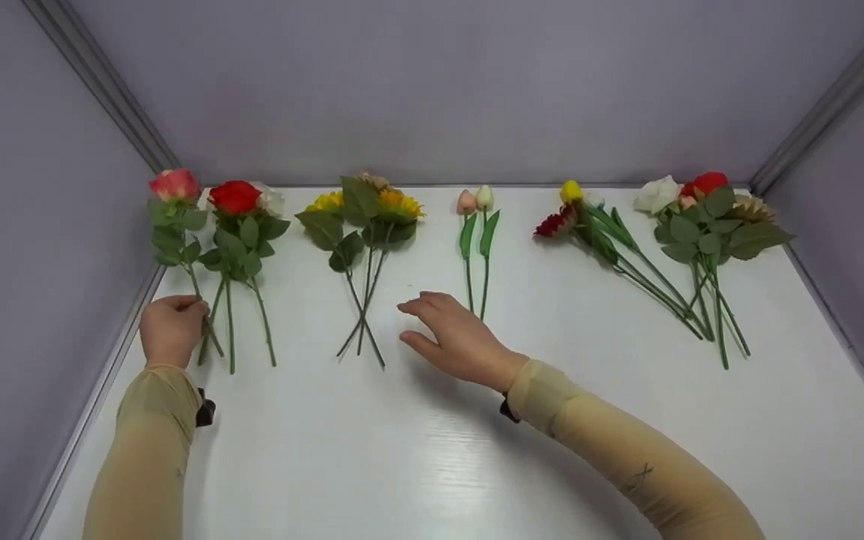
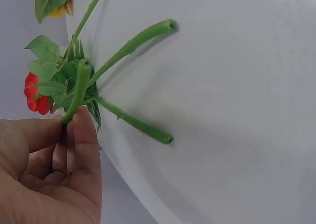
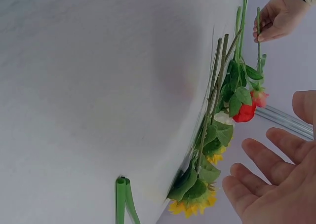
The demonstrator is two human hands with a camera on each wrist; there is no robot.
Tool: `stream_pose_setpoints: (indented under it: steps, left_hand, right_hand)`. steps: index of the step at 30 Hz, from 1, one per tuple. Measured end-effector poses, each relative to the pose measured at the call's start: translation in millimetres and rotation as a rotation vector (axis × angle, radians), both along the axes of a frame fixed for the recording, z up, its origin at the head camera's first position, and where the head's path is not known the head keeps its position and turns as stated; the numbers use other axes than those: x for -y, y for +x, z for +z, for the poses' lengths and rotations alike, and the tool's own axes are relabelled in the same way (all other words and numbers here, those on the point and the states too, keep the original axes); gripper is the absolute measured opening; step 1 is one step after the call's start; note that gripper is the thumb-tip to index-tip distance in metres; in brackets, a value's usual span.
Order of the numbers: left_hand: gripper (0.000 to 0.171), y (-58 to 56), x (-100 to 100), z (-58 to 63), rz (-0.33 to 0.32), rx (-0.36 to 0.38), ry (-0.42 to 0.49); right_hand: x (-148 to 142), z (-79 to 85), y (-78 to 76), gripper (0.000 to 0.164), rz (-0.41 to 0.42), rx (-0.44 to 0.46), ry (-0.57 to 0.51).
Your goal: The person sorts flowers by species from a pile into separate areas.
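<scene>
At the left side of the table, my left hand [image 1: 172, 330] pinches the stem of a pink rose [image 1: 175, 184] between thumb and fingers. In the left wrist view the cut end of that stem [image 2: 80, 86] sticks out past the fingertips, raised off the table. Right beside it lie a red rose [image 1: 235, 197] and a white rose [image 1: 271, 201]. My right hand [image 1: 462, 341] hovers with spread, relaxed fingers and holds nothing. It covers the area just below the stem ends of a pink tulip [image 1: 466, 202] and a white tulip [image 1: 484, 197].
Yellow sunflowers [image 1: 400, 206] with crossed stems lie between the roses and tulips. On the right are a yellow tulip [image 1: 570, 191], a dark red flower [image 1: 556, 222] and a mixed group with a white rose [image 1: 657, 195]. Grey panels [image 1: 447, 90] enclose the white table [image 1: 312, 450].
</scene>
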State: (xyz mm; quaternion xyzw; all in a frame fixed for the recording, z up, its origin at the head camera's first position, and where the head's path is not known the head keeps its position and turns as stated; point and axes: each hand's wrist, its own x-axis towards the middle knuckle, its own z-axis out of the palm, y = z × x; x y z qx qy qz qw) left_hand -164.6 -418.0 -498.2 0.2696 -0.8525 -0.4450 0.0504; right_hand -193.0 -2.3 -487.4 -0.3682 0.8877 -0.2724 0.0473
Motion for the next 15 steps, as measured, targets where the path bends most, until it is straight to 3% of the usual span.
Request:
stream_pose_setpoints:
  steps: [9,15]
  left_hand:
    - [0.037,-10.7,-12.2,-16.3,-0.125,0.055,-0.219]
    - [0.035,-15.7,-17.5,-25.1,-0.195,0.076,-0.349]
  right_hand:
    - [-5.1,-3.6,-0.1,0.049,-0.001,0.013,0.037]
    - [-7.8,-4.8,-0.8,0.059,0.024,-0.081,0.169]
